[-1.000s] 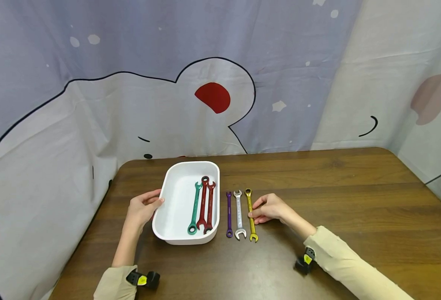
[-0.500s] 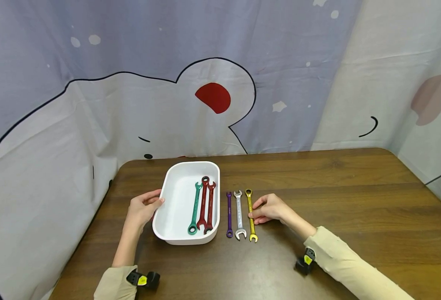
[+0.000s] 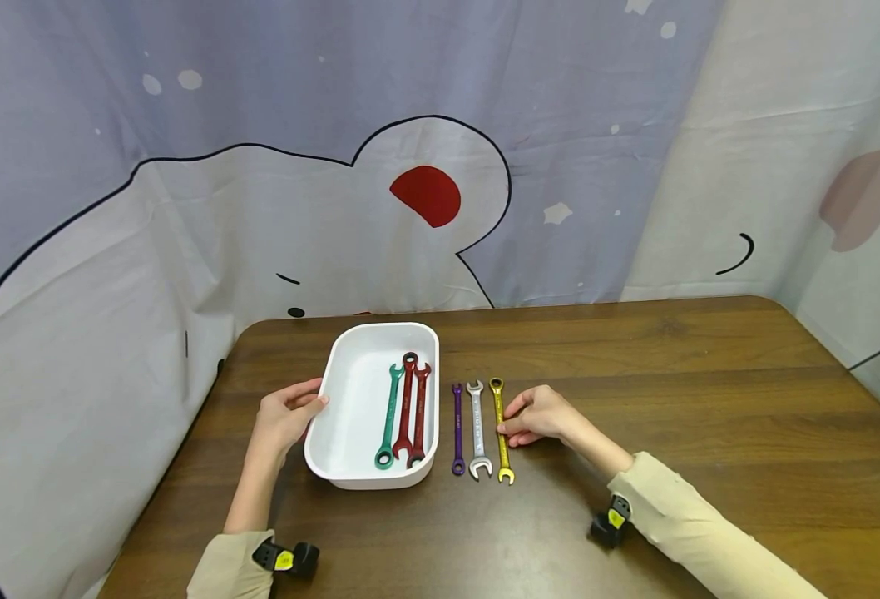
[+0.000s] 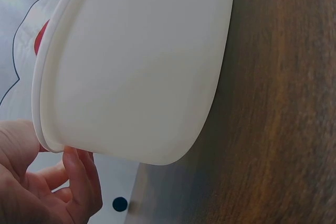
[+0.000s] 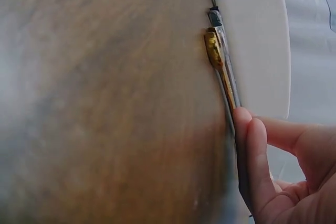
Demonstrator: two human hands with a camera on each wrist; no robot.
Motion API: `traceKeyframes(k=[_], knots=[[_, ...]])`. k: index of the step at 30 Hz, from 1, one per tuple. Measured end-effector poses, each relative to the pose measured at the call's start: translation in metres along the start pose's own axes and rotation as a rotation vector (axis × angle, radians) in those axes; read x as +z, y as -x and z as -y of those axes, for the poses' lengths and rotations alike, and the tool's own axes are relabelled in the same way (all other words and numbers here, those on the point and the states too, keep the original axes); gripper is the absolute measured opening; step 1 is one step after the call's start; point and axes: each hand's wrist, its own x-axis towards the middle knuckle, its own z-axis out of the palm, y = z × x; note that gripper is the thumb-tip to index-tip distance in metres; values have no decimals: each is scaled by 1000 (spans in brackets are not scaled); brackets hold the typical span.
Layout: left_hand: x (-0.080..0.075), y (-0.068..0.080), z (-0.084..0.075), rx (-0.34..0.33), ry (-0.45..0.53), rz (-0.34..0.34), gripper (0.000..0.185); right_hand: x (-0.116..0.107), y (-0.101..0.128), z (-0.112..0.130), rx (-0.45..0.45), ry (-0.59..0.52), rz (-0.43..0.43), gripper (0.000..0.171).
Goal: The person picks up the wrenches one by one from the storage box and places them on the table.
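A white plastic tub (image 3: 346, 399) stands on the table, and my left hand (image 3: 279, 424) pinches its left rim, thumb on top and fingers beneath the lip in the left wrist view. Inside lie a green wrench (image 3: 391, 416) and two red wrenches (image 3: 406, 408), side by side. Right of the tub, a purple wrench (image 3: 457, 428), a silver wrench (image 3: 477, 428) and a yellow wrench (image 3: 498, 408) lie in a row on the wood. My right hand (image 3: 541, 418) pinches the yellow wrench near its middle; in the right wrist view the fingertips meet its shank (image 5: 227, 85).
The brown wooden table (image 3: 657, 374) extends widely to the right and in front. A printed curtain (image 3: 560, 125) hangs behind its back edge. Each sleeve carries a small black wrist camera (image 3: 305, 559).
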Motion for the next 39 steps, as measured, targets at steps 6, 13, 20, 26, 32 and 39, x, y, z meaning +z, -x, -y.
traceKeyframes(k=[6,13,20,26,32,39], knots=[[-1,0,1,-4,-5,-1,43,0,2,4,-25,12,0,16],[-1,1,2,-6,-4,-4,44,0,3,11,-57,35,-7,13],[-1,1,1,-4,-8,-11,44,-1,2,18,-122,91,5,17],[0,2,0,-8,-7,-15,43,-3,3,26,-140,110,9,23],[0,2,0,-10,-9,-14,43,-3,5,36,-146,104,8,26],[0,0,1,3,-8,-13,43,-1,3,45,-167,87,44,31]])
